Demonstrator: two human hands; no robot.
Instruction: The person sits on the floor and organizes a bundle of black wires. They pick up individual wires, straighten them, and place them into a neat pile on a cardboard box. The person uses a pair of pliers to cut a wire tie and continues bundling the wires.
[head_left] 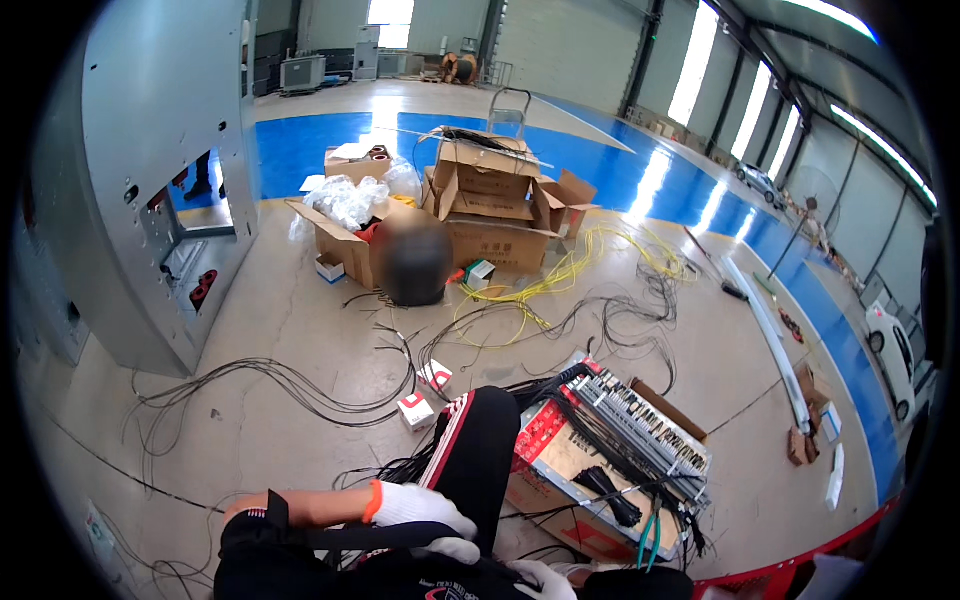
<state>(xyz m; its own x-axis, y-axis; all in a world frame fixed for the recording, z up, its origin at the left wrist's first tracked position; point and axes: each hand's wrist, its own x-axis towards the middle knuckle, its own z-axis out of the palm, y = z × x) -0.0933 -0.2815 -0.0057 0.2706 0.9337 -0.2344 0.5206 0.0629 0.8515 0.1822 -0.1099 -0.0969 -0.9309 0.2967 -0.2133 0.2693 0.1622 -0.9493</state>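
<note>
Your fingers on the left hand [420, 505], in a white glove with an orange cuff, lie loosely curled and flat on your dark trouser leg [480, 450], gripping nothing; the right hand [545, 578], gloved the same, sits low at the frame's bottom edge, and you cannot tell whether its fingers are open or closed because most of it is cut off. Largest around you is the grey metal cabinet [150, 170] on your left, with openings cut into its side. Ahead stands a heap of opened cardboard boxes [490, 200], one holding clear plastic bags. A blue painted floor strip [320, 140] runs behind them. Just to the right of your knee lies the wiring panel [630, 440], a flat board resting on a cardboard box, with rows of terminal blocks, red components and bundles of black cable; it is the thing nearest your hands but neither hand touches it. Black wires [300, 390] sprawl over the concrete to your left, and a tangle of yellow wire [560, 275] lies near the boxes. Two small red-and-white cartons [425, 395] sit just beyond your knee. Green-handled pliers [648, 540] rest at the panel's near edge.
</note>
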